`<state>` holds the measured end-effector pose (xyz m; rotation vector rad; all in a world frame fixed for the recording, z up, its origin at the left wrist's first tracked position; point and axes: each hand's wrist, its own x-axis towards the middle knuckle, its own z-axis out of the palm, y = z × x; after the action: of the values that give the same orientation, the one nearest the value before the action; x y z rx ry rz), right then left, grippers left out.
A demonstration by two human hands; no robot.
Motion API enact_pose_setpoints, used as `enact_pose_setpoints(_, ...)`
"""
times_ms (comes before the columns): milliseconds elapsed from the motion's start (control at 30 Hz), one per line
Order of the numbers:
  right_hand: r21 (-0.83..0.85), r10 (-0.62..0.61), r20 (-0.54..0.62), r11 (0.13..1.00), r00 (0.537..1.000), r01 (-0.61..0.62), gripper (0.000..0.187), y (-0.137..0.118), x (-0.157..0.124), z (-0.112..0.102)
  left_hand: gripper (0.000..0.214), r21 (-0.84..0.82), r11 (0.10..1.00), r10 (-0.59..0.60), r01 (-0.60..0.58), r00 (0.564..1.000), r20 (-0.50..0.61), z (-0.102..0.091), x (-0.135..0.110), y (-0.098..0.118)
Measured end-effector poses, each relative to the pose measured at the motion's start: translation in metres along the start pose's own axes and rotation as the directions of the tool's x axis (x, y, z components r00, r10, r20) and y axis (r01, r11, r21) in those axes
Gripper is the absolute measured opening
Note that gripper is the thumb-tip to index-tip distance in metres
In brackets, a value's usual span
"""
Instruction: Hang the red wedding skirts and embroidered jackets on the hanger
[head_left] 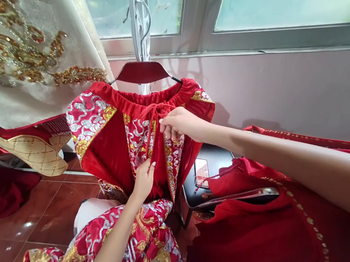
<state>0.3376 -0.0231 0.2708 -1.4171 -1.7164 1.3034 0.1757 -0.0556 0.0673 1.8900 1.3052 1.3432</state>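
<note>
On my feed: red garment (101, 145) hanging upright in front of me, below the window (283, 14), on a hanger (143, 72) with a dark red crosspiece. Gathered red waistband (124, 98) at the top; panels below in silver and gold embroidery, plain red cloth between them. Red cord (148, 142) is looped at the front middle of the waistband, an end hanging down over the central panel.

My right hand (179, 125) reaches in from the right, up at the loop: thumb and forefinger closed in a pinch on the cord, other fingers curled loosely beneath. My left hand (144, 177) comes up from below, nearly closed, thumb uppermost, gripping the lower part of the cord; exact fingertip contact hidden. Both hands in front of the garment, left lower than right.

Around it: white metal stand (140, 21) behind the hanger. Beaded cream cloth (59, 38) on the left. Embroidered red-and-gold fabric (145, 238) bunched below, near my left forearm. Right side, a black surface (216, 156) carries a phone (201, 171), part of it pixelated; more red cloth (239, 246) with gold trim spreads beside it, under my right forearm. Reddish tiled floor (57, 200) lower left.
</note>
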Motion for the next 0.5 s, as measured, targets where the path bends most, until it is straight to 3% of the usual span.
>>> enact_pose_setpoints(67, -0.241, -0.082, -0.086, 0.969, 0.993, 0.06, 0.027, 0.003, 0.001, -0.003, 0.029, 0.0, 1.0, -0.031, 0.031, 0.999, -0.013, 0.0, -0.001, -0.004)
enact_pose_setpoints(133, -0.346, -0.165, -0.154, 0.932, 0.974, 0.104, 0.034, 0.006, 0.002, -0.006, 0.029, -0.008, 0.999, -0.04, 0.04, 0.999, -0.017, 0.0, -0.001, -0.005)
enact_pose_setpoints(200, -0.306, -0.182, -0.181, 0.944, 0.966, 0.12, 0.037, 0.009, 0.004, -0.008, 0.03, -0.009, 0.999, -0.04, 0.04, 0.999, -0.014, 0.0, -0.002, -0.003)
enact_pose_setpoints(400, -0.151, -0.199, -0.315, 0.976, 0.928, 0.158, 0.019, 0.002, 0.006, -0.013, 0.03, -0.011, 0.998, -0.057, 0.057, 0.998, -0.02, 0.0, -0.002, -0.002)
enact_pose_setpoints(500, -0.139, -0.142, -0.288, 0.985, 0.947, 0.105, 0.025, -0.002, 0.004, -0.017, 0.029, -0.005, 0.999, -0.038, 0.038, 0.999, -0.035, -0.001, -0.002, 0.004)
